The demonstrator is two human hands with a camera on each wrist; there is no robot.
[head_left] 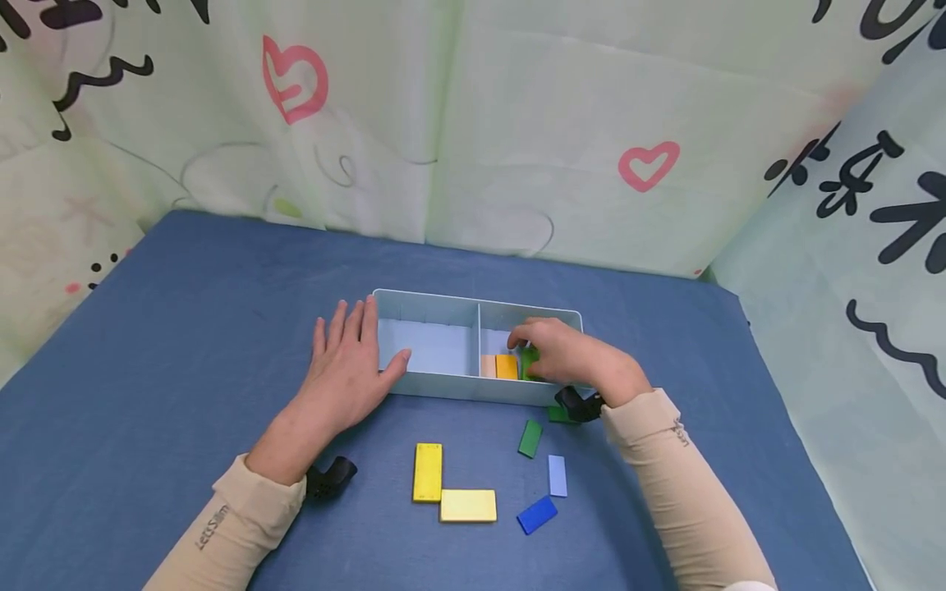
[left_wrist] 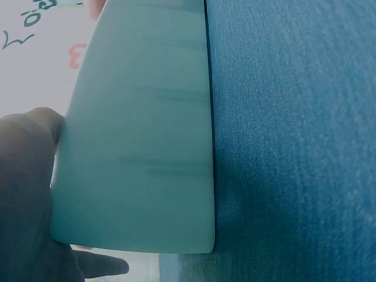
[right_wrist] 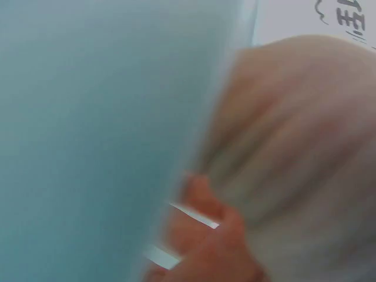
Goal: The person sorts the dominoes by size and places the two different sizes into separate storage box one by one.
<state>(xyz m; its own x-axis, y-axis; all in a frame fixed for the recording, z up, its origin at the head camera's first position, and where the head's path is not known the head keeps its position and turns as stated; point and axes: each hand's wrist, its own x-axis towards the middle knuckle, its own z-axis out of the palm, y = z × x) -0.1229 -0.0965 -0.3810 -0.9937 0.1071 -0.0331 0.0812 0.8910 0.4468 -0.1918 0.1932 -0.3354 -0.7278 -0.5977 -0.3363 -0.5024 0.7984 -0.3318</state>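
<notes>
A pale blue box (head_left: 458, 387) with one divider stands on the blue cloth. At its left end my left hand (head_left: 342, 373) lies with straight fingers against the wall, thumb over the front rim. The left wrist view shows the box's outer side (left_wrist: 141, 135) beside the thumb (left_wrist: 41, 123). My right hand (head_left: 569, 355) reaches into the right compartment, fingers bent, pinching a green block (head_left: 528, 361); its fingertips are partly hidden. Left of that block stand an orange block (head_left: 506, 367) and a pale peach block (head_left: 488, 366). The right wrist view is blurred.
In front of the box lie a green block (head_left: 530, 438), another green block (head_left: 559, 414) partly behind the right wrist's camera, a light blue block (head_left: 557, 476), a dark blue block (head_left: 537, 515), a yellow block (head_left: 428, 473) and a pale yellow block (head_left: 468, 506). A printed curtain (head_left: 517, 164) hangs behind.
</notes>
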